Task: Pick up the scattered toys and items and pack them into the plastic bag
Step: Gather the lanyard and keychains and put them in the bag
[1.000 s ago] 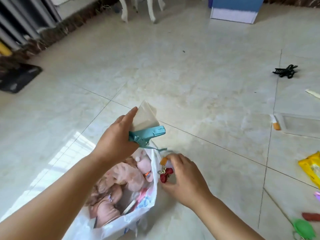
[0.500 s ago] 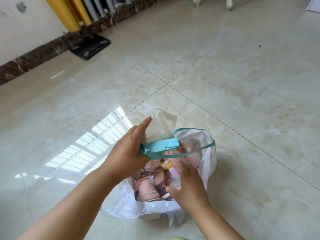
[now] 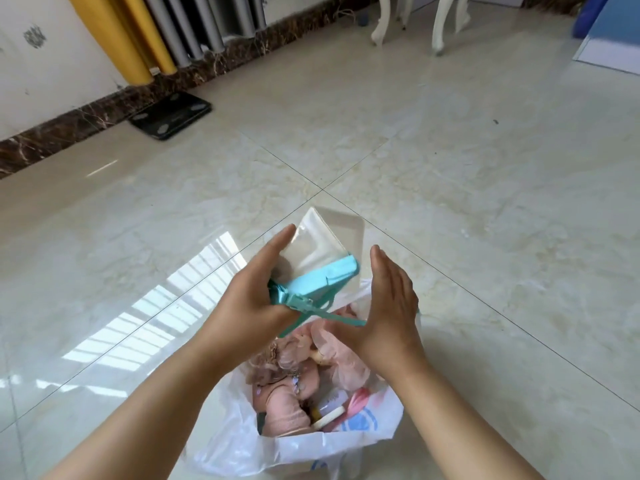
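Left hand grips a clear pouch by its teal clip; right hand flat, fingers straight, above the bag. No legible writing.

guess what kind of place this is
Probably a room in a home: a glossy tiled floor, white curved furniture legs by the far wall, a black bathroom scale near the skirting, and a plastic bag of soft toys.
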A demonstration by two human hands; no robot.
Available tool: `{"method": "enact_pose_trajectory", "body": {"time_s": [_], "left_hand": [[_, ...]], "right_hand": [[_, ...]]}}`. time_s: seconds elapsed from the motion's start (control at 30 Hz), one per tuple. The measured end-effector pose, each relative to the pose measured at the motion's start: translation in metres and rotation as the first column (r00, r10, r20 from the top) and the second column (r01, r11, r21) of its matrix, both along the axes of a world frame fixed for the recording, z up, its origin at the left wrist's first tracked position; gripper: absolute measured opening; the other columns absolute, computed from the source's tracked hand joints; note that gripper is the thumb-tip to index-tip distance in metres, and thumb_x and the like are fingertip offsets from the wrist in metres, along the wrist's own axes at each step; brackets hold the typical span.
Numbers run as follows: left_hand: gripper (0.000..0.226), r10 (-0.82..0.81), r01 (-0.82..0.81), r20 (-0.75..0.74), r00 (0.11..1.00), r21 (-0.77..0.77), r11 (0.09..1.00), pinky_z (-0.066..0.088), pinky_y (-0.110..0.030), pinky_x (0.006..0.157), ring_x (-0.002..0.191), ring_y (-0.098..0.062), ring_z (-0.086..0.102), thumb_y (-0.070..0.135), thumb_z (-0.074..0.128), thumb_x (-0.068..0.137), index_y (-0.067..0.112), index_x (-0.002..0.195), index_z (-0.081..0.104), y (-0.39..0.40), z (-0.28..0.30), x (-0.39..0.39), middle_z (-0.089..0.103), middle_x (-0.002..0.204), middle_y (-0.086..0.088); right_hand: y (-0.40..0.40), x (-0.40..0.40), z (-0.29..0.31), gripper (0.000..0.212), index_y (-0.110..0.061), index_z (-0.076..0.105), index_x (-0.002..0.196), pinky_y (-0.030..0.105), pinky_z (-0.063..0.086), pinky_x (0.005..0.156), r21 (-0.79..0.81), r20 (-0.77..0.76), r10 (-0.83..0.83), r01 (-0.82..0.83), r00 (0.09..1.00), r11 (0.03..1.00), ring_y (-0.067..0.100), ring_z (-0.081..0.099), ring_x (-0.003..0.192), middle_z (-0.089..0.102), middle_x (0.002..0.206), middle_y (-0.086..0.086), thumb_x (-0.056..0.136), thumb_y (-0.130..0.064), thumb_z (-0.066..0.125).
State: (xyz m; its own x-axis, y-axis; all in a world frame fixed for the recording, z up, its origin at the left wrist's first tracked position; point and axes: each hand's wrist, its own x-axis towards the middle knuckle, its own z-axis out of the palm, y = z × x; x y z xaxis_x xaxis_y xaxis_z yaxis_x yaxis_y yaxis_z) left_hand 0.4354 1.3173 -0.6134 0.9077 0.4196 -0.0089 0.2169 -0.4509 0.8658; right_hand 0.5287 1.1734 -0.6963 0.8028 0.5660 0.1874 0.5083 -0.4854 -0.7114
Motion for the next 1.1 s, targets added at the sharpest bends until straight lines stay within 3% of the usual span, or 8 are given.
{"method": "enact_pose_trajectory", "body": {"time_s": [0.17, 0.33, 0.43, 0.57, 0.73, 0.83, 0.97, 1.1], "left_hand": [[0.088, 0.116, -0.105, 0.062, 0.991, -0.162, 0.981, 0.048, -0.015, 0.062, 0.071, -0.001, 0.056, 0.002, 0.07, 0.063, 0.034, 0.137, 0.035, 0.016, 0.023, 0.015, 0.056, 0.084, 0.011], [0.08, 0.135, -0.047, 0.189, 0.973, -0.408, 0.912, 0.048, -0.012, 0.061, 0.072, -0.002, 0.06, 0.001, 0.061, 0.056, 0.032, 0.128, 0.044, 0.017, 0.054, 0.03, 0.059, 0.083, 0.006], [0.079, 0.087, 0.028, 0.22, 0.972, -0.472, 0.881, 0.053, -0.019, 0.069, 0.088, -0.014, 0.061, -0.002, 0.061, 0.06, 0.028, 0.132, 0.048, 0.016, 0.07, 0.032, 0.056, 0.11, -0.011], [0.068, 0.056, 0.102, 0.285, 0.957, -0.509, 0.855, 0.051, -0.016, 0.06, 0.073, -0.005, 0.061, -0.003, 0.055, 0.063, 0.02, 0.127, 0.051, 0.012, 0.087, 0.033, 0.066, 0.088, 0.007], [0.065, 0.095, 0.087, 0.28, 0.955, -0.572, 0.816, 0.05, -0.016, 0.058, 0.067, -0.004, 0.061, -0.003, 0.053, 0.062, 0.022, 0.122, 0.054, 0.005, 0.087, 0.03, 0.066, 0.078, 0.009], [0.063, 0.113, 0.068, 0.262, 0.958, -0.594, 0.801, 0.051, -0.017, 0.06, 0.069, -0.006, 0.061, -0.003, 0.053, 0.063, 0.025, 0.119, 0.056, 0.002, 0.079, 0.028, 0.066, 0.08, 0.008], [0.067, 0.099, 0.076, 0.256, 0.962, -0.596, 0.799, 0.05, -0.017, 0.06, 0.07, -0.007, 0.06, -0.003, 0.053, 0.066, 0.018, 0.129, 0.049, -0.007, 0.073, 0.028, 0.064, 0.081, 0.006], [0.073, 0.159, 0.029, 0.261, 0.952, -0.595, 0.803, 0.051, -0.018, 0.063, 0.072, -0.007, 0.057, -0.003, 0.056, 0.067, 0.022, 0.134, 0.045, 0.0, 0.071, 0.026, 0.059, 0.09, -0.001]], "right_hand": [[-0.006, 0.009, 0.015, 0.11, -0.03, 0.0, 0.143, 0.034, 0.008, 0.11, 0.018, -0.001, 0.027, -0.027, 1.0, 0.999, 0.012, 0.005, 0.134, 0.017, 0.151, 0.002, 0.06, -0.053, 0.07], [-0.002, 0.016, 0.033, 0.117, -0.029, -0.007, 0.143, 0.021, 0.003, 0.106, 0.022, -0.062, 0.02, -0.019, 0.998, 1.0, 0.004, 0.003, 0.133, 0.013, 0.15, -0.007, 0.056, -0.065, 0.062], [0.005, 0.02, 0.037, 0.117, -0.023, 0.002, 0.145, 0.021, 0.009, 0.104, 0.075, -0.095, -0.051, 0.058, 0.994, 0.996, 0.008, 0.014, 0.13, 0.025, 0.145, -0.005, 0.049, -0.07, 0.05], [0.011, 0.026, 0.037, 0.1, -0.026, 0.018, 0.142, 0.033, 0.02, 0.106, 0.134, -0.169, -0.084, 0.107, 0.982, 0.985, 0.012, 0.03, 0.126, 0.05, 0.124, -0.01, 0.057, -0.058, 0.059], [0.011, 0.03, 0.034, 0.041, -0.032, 0.063, 0.106, 0.04, 0.032, 0.099, 0.121, -0.144, -0.03, 0.047, 0.989, 0.992, 0.01, 0.052, 0.099, 0.057, 0.069, -0.022, 0.067, -0.042, 0.056], [0.009, 0.021, 0.038, 0.048, -0.035, 0.064, 0.099, 0.033, 0.034, 0.096, 0.117, -0.192, 0.01, 0.013, 0.981, 0.993, 0.004, 0.05, 0.091, 0.058, 0.075, -0.016, 0.06, -0.058, 0.051], [0.014, 0.006, 0.039, 0.059, -0.036, 0.057, 0.106, 0.02, 0.031, 0.094, 0.153, -0.265, 0.164, -0.127, 0.95, 0.98, -0.014, 0.037, 0.101, 0.043, 0.102, -0.034, 0.053, -0.061, 0.049], [0.019, -0.002, 0.036, 0.026, -0.025, 0.055, 0.062, 0.028, 0.038, 0.088, 0.172, -0.29, 0.149, -0.102, 0.945, 0.98, -0.005, 0.046, 0.095, 0.058, 0.087, -0.018, 0.058, -0.051, 0.054]]}}
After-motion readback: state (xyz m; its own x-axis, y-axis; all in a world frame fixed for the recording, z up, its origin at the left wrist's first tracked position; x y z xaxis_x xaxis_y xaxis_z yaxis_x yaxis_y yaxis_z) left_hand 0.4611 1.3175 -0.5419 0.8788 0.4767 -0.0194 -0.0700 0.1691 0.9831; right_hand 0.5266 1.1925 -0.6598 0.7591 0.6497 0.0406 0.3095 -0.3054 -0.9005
